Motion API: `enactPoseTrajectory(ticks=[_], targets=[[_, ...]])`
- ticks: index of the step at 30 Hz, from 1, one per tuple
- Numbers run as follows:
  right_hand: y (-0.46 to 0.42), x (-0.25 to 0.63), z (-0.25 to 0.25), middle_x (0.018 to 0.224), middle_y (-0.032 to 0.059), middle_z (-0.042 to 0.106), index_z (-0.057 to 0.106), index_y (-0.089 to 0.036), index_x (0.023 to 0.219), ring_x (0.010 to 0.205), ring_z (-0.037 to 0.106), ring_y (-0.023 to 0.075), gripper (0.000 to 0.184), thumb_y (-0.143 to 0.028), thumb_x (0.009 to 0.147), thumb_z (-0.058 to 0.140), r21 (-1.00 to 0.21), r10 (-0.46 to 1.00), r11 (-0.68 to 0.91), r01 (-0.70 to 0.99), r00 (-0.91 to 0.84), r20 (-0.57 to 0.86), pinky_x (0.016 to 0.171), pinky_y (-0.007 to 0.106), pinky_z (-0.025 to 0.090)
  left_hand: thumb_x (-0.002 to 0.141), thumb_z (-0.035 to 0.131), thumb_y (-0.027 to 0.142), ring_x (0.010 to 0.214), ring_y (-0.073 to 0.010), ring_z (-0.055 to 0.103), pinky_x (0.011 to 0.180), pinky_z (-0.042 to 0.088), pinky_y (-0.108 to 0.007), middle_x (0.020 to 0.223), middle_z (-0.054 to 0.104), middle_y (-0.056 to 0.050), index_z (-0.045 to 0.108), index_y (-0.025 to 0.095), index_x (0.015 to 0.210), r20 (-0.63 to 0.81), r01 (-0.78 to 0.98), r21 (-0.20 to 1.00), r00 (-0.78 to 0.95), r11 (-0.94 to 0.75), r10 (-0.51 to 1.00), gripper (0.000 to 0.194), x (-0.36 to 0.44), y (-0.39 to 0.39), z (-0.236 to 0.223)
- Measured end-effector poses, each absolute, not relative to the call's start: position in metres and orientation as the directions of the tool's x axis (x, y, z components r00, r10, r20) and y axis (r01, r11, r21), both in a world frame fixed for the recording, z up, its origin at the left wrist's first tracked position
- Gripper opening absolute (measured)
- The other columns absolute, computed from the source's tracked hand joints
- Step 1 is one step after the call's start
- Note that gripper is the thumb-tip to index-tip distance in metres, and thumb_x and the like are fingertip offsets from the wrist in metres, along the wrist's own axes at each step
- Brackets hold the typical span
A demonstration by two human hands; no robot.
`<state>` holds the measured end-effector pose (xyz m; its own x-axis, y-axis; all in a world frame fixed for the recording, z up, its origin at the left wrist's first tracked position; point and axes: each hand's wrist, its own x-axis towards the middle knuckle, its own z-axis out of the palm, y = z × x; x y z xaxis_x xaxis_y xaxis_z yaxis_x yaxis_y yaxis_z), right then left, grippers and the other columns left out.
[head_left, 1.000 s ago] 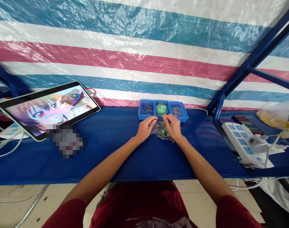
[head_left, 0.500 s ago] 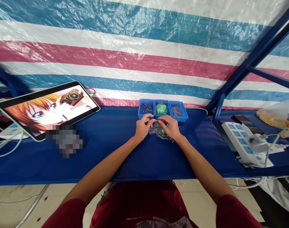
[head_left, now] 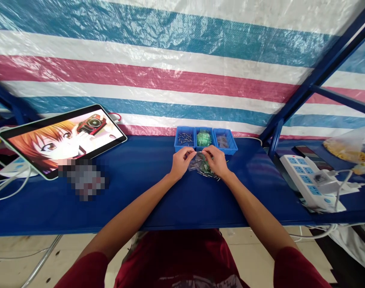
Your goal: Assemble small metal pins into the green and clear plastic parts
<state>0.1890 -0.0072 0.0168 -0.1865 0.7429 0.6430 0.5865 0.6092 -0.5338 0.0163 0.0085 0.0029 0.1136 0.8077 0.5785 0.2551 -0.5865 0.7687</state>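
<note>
Pinching a thin piece (head_left: 198, 152) at its 2 ends, my left hand (head_left: 179, 165) and right hand (head_left: 217, 161) nearly meet over the desk (head_left: 182, 204), thumb and forefinger of each closed on it as far as I can make out. From this far off the piece is too small for me to tell whether it is 1 part or 2 joined.

It sits just in front of 3 blue bins (head_left: 229, 152) in a row: metal pins (head_left: 185, 138) fill the left bin, green pieces (head_left: 204, 138) the middle and pale pieces (head_left: 222, 141) the right. Beneath my hands, partly hidden by the right, I see a clear plastic bag (head_left: 195, 163), loose green parts (head_left: 204, 167) and scattered pins (head_left: 207, 175).

I judge the step in hand to be fine fingertip work, lining up or fitting a small part. The next move, I think, calls for light, level pressure from both sides, with the fingertips aligned so the piece cannot twist or slip into the pile. A tablet (head_left: 68, 136) and a power strip (head_left: 308, 180) are well apart from my hands.
</note>
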Motion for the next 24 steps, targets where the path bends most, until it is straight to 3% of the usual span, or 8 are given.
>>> enactPoseTrajectory(ticks=[7, 12, 20, 24], targets=[[-0.0089, 0.1872, 0.0171, 0.080, 0.0049, 0.062, 0.062, -0.020, 0.092, 0.064, 0.056, 0.0146, 0.024, -0.040, 0.093, 0.049, -0.574, 0.759, 0.608, 0.549, -0.189, 0.623, 0.060, 0.027, 0.047, 0.089, 0.053, 0.039, 0.054, -0.0093, 0.051, 0.056, 0.042, -0.021, 0.064, 0.058, 0.001, 0.060, 0.016, 0.073, 0.580, 0.276, 0.764, 0.104, -0.584, 0.808, 0.029, 0.0153, 0.0088, 0.0029], [-0.0091, 0.1858, 0.0178, 0.079, 0.0052, 0.062, 0.061, -0.019, 0.087, 0.067, 0.057, 0.0155, 0.027, -0.039, 0.095, 0.044, -0.558, 0.755, 0.616, 0.556, -0.216, 0.619, 0.064, 0.028, 0.047, 0.089, 0.053, 0.042, 0.050, -0.0083, 0.049, 0.052, 0.041, -0.021, 0.060, 0.057, 0.002, 0.061, 0.016, 0.070, 0.556, 0.251, 0.789, 0.093, -0.560, 0.826, 0.034, 0.0147, 0.0074, 0.0034], [-0.0084, 0.1859, 0.0168, 0.077, 0.0058, 0.063, 0.061, -0.019, 0.086, 0.072, 0.059, 0.0177, 0.032, -0.039, 0.097, 0.039, -0.552, 0.765, 0.602, 0.577, -0.219, 0.606, 0.069, 0.030, 0.047, 0.083, 0.063, 0.042, 0.057, -0.0121, 0.059, 0.057, 0.049, -0.025, 0.076, 0.071, -0.004, 0.072, 0.018, 0.079, 0.632, 0.247, 0.737, 0.075, -0.629, 0.771, 0.026, 0.0156, 0.0039, 0.0063], [-0.0080, 0.1861, 0.0154, 0.081, 0.0070, 0.064, 0.062, -0.019, 0.090, 0.073, 0.061, 0.0184, 0.033, -0.042, 0.097, 0.039, -0.568, 0.780, 0.579, 0.586, -0.194, 0.595, 0.068, 0.030, 0.048, 0.085, 0.060, 0.041, 0.059, -0.0122, 0.062, 0.057, 0.050, -0.024, 0.077, 0.071, -0.004, 0.070, 0.017, 0.085, 0.598, 0.224, 0.771, 0.065, -0.596, 0.799, 0.025, 0.0159, 0.0030, 0.0061]])
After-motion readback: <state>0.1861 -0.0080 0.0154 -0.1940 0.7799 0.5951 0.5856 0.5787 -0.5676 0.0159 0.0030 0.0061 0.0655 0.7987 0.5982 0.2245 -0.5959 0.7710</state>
